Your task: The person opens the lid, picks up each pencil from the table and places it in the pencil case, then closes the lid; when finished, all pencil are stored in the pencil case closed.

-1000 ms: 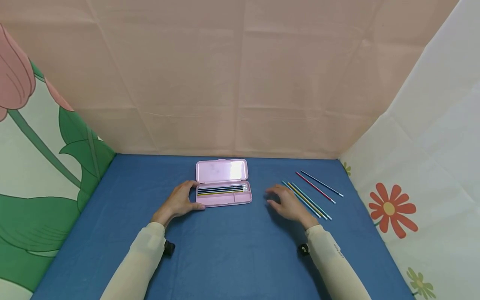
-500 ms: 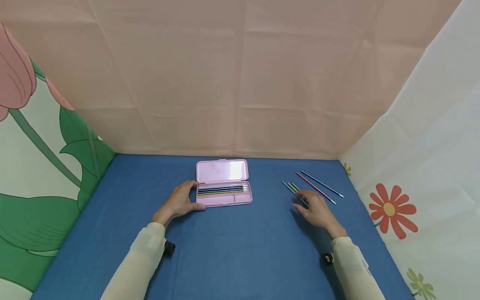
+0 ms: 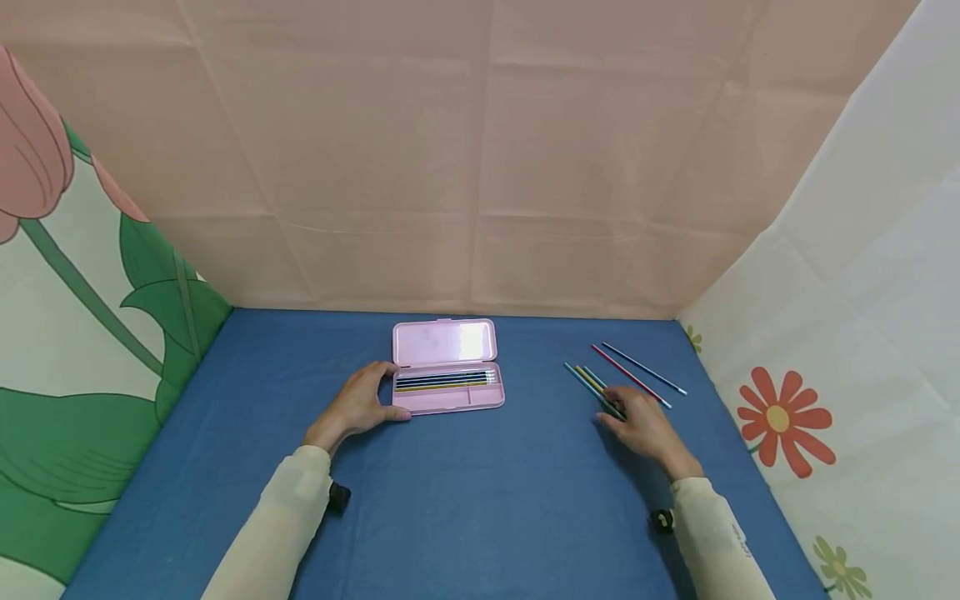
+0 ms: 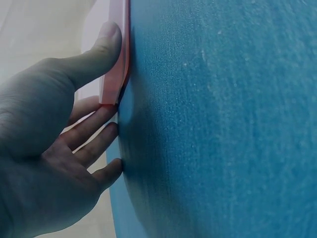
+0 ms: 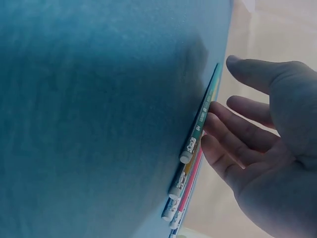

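Observation:
An open pink pencil case (image 3: 431, 402) lies on the blue cloth, its lid (image 3: 435, 342) tipped back. My left hand (image 3: 358, 402) grips its left end, thumb on the front wall (image 4: 115, 79) and fingers at the back. Inside lie several dark pencils (image 3: 438, 378) and a yellow one. To the right, my right hand (image 3: 641, 423) hovers low over a slanting group of teal and yellow pencils (image 3: 579, 377), hiding their near ends. In the right wrist view its thumb stands apart from the fingers, whose tips are right beside the green pencil (image 5: 199, 124).
Beyond the right hand lie a red pencil (image 3: 622, 371) and a dark blue pencil (image 3: 648, 369), slanting the same way. A beige backdrop (image 3: 480, 167) rises behind the table, with a flowered white sheet (image 3: 862, 333) along the right and a leafy panel (image 3: 75, 433) at left.
My right hand has moved rightward and nearer to me, from left of the teal and yellow pencils to over their near ends. The left hand and case have stayed put.

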`<state>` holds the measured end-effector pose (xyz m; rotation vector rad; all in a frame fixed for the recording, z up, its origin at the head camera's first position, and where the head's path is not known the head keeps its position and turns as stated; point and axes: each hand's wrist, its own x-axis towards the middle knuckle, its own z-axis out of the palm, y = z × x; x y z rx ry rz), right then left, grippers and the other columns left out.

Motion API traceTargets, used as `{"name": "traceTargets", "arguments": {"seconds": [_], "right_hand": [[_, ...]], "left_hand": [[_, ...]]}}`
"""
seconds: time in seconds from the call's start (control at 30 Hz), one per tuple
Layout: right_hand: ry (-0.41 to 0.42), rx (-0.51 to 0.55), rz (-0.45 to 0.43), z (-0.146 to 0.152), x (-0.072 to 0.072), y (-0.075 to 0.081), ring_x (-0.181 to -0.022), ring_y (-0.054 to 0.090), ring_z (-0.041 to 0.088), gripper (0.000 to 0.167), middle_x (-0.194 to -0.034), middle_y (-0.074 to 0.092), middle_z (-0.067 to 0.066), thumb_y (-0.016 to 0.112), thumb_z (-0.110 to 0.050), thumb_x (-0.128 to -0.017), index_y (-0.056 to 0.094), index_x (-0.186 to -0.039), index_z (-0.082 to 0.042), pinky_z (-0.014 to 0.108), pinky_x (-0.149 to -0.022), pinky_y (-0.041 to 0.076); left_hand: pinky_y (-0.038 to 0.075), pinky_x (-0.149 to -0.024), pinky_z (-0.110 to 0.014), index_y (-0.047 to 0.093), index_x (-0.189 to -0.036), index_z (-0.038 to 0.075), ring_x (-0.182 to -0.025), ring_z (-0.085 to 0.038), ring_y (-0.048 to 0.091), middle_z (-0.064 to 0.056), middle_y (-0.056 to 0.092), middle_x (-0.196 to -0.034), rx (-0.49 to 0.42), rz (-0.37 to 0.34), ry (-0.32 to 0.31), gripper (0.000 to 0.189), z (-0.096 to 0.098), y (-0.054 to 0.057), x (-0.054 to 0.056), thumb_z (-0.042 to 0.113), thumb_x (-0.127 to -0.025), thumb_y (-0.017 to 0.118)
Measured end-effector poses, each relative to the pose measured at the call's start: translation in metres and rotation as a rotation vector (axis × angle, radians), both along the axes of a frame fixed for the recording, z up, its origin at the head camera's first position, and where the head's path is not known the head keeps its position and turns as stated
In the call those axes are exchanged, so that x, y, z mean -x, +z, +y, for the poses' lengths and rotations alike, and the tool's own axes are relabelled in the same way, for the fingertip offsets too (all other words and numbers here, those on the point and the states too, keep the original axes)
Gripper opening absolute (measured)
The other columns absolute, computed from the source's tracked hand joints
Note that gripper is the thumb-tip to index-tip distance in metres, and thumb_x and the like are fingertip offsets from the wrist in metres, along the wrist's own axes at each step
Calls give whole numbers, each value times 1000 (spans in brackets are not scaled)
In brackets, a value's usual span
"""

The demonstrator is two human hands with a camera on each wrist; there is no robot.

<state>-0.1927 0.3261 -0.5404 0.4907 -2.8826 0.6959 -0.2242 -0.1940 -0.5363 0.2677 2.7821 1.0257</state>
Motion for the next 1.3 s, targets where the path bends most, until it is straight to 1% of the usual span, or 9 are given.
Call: {"name": "traceTargets", "arguments": {"seconds": [0.13, 0.3, 0.37, 0.47, 0.67, 0.77, 0.9, 1.03, 1.3], "right_hand": [[4, -8, -2, -2, 0, -2, -95, 75, 28, 41, -114, 81, 19, 89, -11, -97, 75, -132, 7, 50, -82, 64], [6, -3, -33, -5, 3, -4, -84, 66, 13, 36, -99, 77, 8, 90, -6, -95, 78, -127, 4, 36, -74, 57], [7, -2, -45, -7, 3, -4, -80, 64, 10, 33, -93, 76, 4, 89, -5, -95, 78, -125, 3, 32, -71, 56], [-5, 9, -75, -10, 3, -3, -75, 63, 7, 30, -88, 77, 3, 88, -3, -96, 79, -123, 4, 29, -68, 55], [-23, 13, -146, -15, 1, 2, -76, 65, 9, 25, -91, 79, 5, 82, -1, -99, 79, -124, 3, 29, -68, 56], [-11, 4, -153, -16, 1, 3, -78, 66, 10, 23, -92, 79, 5, 80, 0, -100, 80, -123, 2, 31, -70, 57], [12, -1, -157, -19, 0, 5, -79, 64, 9, 20, -94, 79, 4, 78, -1, -101, 82, -121, -2, 29, -70, 55], [46, -8, -128, -26, 2, 8, -82, 61, 9, 17, -99, 77, 4, 78, -1, -102, 84, -117, -4, 28, -71, 52], [129, -2, -61, -49, 12, 17, -81, 59, 9, 14, -95, 74, 2, 79, -2, -102, 85, -114, -5, 29, -72, 51]], "left_hand": [[34, -135, -73, 54, -160, 1, -162, -52, 43, -28, 49, -172, -5, -7, 6, 88, 0, 0, 0, 28, -90, 99], [34, -135, -73, 54, -160, 1, -163, -52, 43, -28, 49, -172, -2, -8, 7, 88, 0, 1, 0, 28, -90, 99], [34, -135, -73, 54, -160, 1, -163, -52, 43, -28, 49, -172, -1, -9, 6, 88, 0, 0, 0, 28, -90, 99], [35, -135, -73, 54, -160, 1, -162, -52, 44, -28, 49, -172, 0, -9, 6, 88, 0, 0, 0, 28, -90, 99], [35, -135, -71, 54, -160, 1, -163, -51, 44, -28, 50, -172, -8, -10, 9, 89, -2, -1, 0, 28, -89, 100], [35, -135, -71, 54, -160, 1, -163, -51, 44, -28, 50, -172, -9, -9, 8, 90, -2, -1, 0, 29, -88, 100], [35, -135, -71, 54, -160, 1, -163, -51, 44, -28, 50, -172, -7, -14, 10, 90, -1, -1, 0, 29, -88, 100], [35, -135, -71, 54, -160, 2, -163, -51, 43, -27, 49, -172, -4, -19, 14, 89, 0, -1, 1, 29, -89, 100], [36, -135, -71, 55, -159, 2, -162, -50, 45, -27, 51, -171, -1, -16, 11, 89, 0, -2, 1, 30, -88, 100]]}}
